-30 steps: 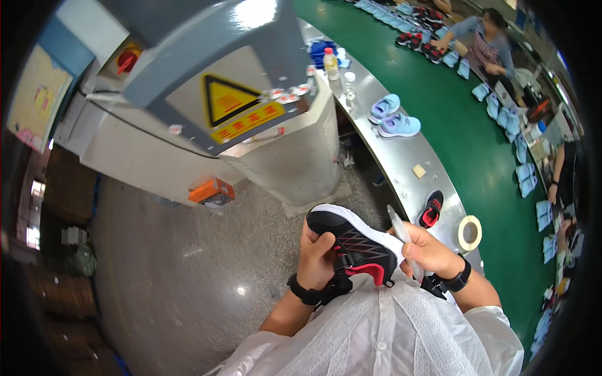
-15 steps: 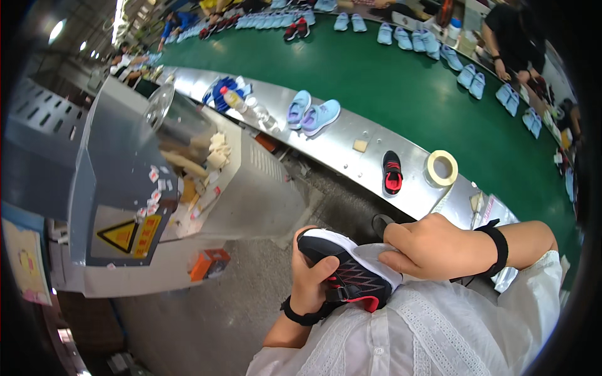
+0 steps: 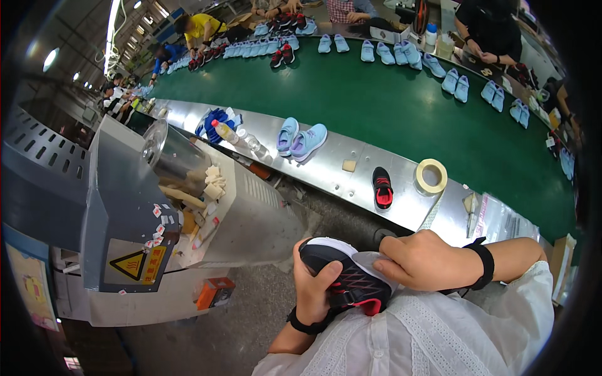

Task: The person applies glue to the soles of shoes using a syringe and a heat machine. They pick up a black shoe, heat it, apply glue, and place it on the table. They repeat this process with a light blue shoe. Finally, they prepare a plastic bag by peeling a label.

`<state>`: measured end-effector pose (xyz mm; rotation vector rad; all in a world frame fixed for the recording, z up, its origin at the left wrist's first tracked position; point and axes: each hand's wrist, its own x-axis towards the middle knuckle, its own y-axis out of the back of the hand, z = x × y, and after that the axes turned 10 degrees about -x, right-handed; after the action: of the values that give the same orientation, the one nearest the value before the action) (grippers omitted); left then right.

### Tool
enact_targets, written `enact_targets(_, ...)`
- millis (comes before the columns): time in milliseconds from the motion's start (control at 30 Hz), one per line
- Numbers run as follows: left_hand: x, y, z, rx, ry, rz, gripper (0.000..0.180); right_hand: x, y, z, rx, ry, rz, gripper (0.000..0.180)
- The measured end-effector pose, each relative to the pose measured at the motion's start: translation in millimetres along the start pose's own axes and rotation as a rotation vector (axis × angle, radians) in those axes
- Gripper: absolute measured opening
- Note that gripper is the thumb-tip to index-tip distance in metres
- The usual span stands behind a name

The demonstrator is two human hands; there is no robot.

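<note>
A grey sheet-metal machine [image 3: 125, 207] with a yellow triangular warning sticker is standing at the far left, a small orange box [image 3: 213, 292] lying at its foot. Just right of it, the left hand [image 3: 315, 282] is cupping a black sneaker with red trim and a white sole [image 3: 342, 276] close against the person's white shirt, fingers wrapped round its side and thumb lying across the upper. The right hand [image 3: 417, 260] is pressing down on the shoe's opening, fingertips pinching a pale insert there. Beyond the hands, a steel bench edge [image 3: 401, 207] is carrying a pair of light-blue children's shoes [image 3: 301, 139], a single black-and-red shoe [image 3: 382, 188] and a roll of beige tape [image 3: 431, 175]. A green conveyor belt [image 3: 401, 106] is running behind.
</note>
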<state>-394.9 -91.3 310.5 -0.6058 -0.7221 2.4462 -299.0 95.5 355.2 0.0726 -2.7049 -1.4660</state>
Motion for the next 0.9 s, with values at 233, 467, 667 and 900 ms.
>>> enact_targets(233,-3.2,-4.1,-2.1,0.027,-0.060,0.014,0.050,2.9,-1.2,-3.0,-0.079,-0.017,-0.055,0.028)
enact_targets(467,-9.9,-12.7,-4.4,0.128,-0.146,0.087,0.044,9.0,-4.7,-3.2,-0.132,-0.018,-0.158,0.028)
enact_targets(667,-4.8,9.2,-14.7,-0.087,-0.019,-0.005,0.048,2.5,-8.2,10.7,0.074,-0.005,-0.160,0.029)
enact_targets(900,-4.9,-1.0,-13.9,-0.164,-0.058,0.007,0.045,-1.4,-11.5,16.1,0.162,-0.013,-0.090,0.027)
